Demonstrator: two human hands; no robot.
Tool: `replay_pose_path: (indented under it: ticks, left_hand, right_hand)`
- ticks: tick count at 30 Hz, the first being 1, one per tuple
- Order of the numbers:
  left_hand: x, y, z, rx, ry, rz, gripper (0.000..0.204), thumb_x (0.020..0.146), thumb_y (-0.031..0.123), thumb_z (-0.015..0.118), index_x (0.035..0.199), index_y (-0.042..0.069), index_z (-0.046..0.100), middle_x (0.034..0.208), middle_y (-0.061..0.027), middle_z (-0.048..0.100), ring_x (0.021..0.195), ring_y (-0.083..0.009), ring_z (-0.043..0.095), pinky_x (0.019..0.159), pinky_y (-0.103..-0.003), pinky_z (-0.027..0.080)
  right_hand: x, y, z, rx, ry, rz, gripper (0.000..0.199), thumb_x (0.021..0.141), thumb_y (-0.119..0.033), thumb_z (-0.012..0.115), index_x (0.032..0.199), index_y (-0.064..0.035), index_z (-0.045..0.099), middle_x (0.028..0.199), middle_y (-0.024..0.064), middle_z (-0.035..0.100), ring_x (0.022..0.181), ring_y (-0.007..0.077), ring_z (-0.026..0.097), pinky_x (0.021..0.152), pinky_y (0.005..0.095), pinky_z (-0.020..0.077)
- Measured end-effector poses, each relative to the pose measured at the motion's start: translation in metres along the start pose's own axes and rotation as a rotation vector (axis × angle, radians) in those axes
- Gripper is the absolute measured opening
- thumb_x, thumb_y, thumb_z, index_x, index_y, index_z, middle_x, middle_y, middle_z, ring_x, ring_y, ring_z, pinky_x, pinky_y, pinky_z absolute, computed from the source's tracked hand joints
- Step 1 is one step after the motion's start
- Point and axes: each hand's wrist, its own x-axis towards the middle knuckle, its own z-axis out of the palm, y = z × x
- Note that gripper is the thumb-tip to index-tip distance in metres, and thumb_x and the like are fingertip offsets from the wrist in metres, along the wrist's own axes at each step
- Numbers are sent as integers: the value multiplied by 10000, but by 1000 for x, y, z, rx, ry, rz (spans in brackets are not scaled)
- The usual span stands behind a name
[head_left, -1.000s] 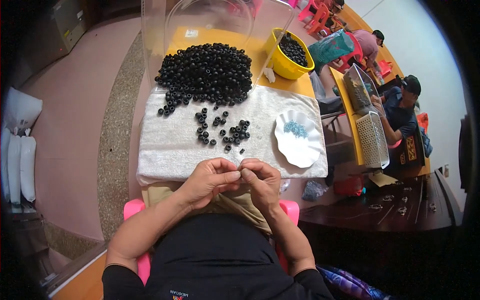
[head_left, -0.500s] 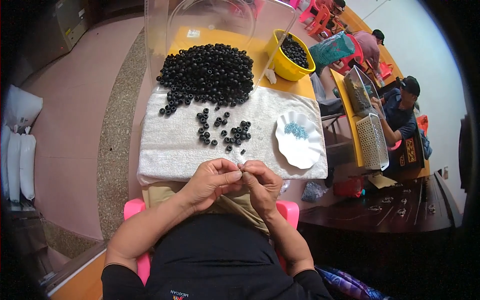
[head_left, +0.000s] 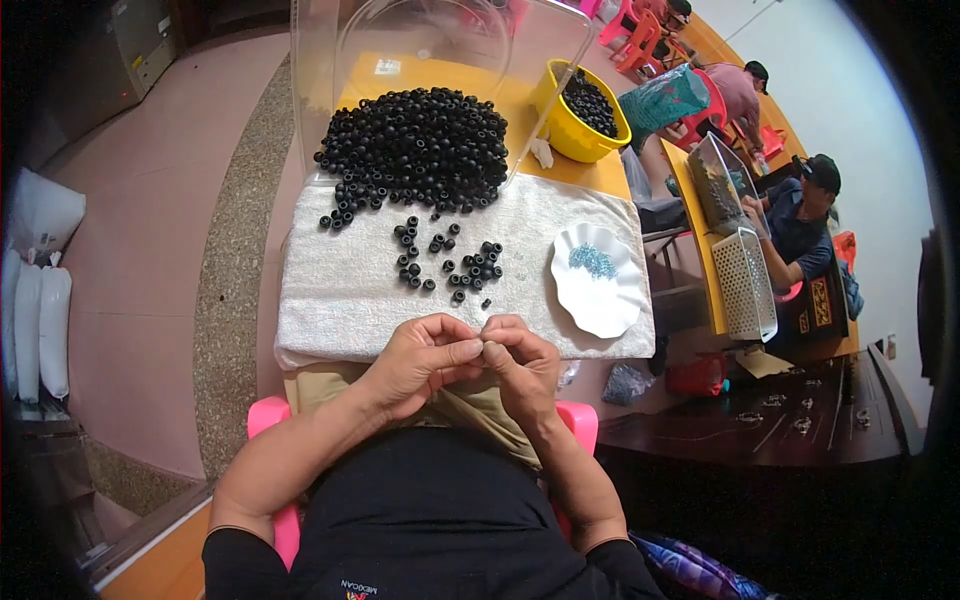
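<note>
In front of my lap, at the near edge of the white towel (head_left: 340, 300), my two hands meet fingertip to fingertip. My left hand (head_left: 425, 365) is closed, thumb pressed to the index finger. My right hand (head_left: 524, 370) pinches in the same way right beside it. Whatever lies between the fingertips is too small and covered to name. Just beyond them, several loose black round pieces with holes (head_left: 475, 268) are scattered on the towel. One small black piece (head_left: 487, 303) lies closest to my fingers. To the right, a white scalloped plate (head_left: 612, 318) holds tiny pale-blue pieces (head_left: 592, 261).
A large heap of black round pieces (head_left: 415, 145) spills from a clear plastic box (head_left: 548, 90) lying at the far side. Behind the plate stands a yellow basin (head_left: 577, 143) filled with black pieces. Further right, a person (head_left: 805, 220) sits at another table with a white perforated basket (head_left: 748, 285).
My fingertips have shifted slightly, with the right index finger and thumb moving a little against the left ones. The pieces on the towel and the plate lie as before.
</note>
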Motion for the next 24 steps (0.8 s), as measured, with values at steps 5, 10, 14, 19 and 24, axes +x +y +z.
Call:
replay_pose_path:
  ticks: [5,10,14,19,24]
  left_hand:
    - [-1,0,1,-7,16,4,117,902,78,682,976,30,605,914,-66,654,798,-162,668,747,-284,582]
    - [0,0,-3,-40,71,35,113,903,74,688,967,35,604,953,-54,652,881,-139,653,786,-287,592]
    - [2,-1,-2,-48,88,69,115,914,93,672,983,38,598,924,-55,660,835,-145,664,746,-274,585]
    - [6,2,-7,-36,109,87,111,905,71,675,983,30,608,934,-87,685,827,-147,670,735,-277,590]
    - [6,1,-7,-21,113,83,110,900,68,682,973,28,610,931,-84,684,811,-145,671,725,-280,591]
  right_hand:
    - [-3,8,-1,95,-28,25,144,895,-66,676,1007,23,695,1114,101,570,1025,167,543,906,278,423]
    - [-8,1,10,74,-15,-9,160,905,-71,662,1026,27,693,1127,101,567,1050,176,542,928,286,418]
    - [1,-5,1,-109,-21,-60,139,882,-2,658,1014,30,686,1057,110,605,940,165,592,812,253,468]
    - [34,-8,-15,-690,54,-336,144,848,27,656,986,-8,676,902,109,645,740,196,648,630,288,502]
    - [47,2,-21,-1161,-25,-352,119,838,-106,674,956,-100,670,943,78,639,752,305,654,643,392,515]
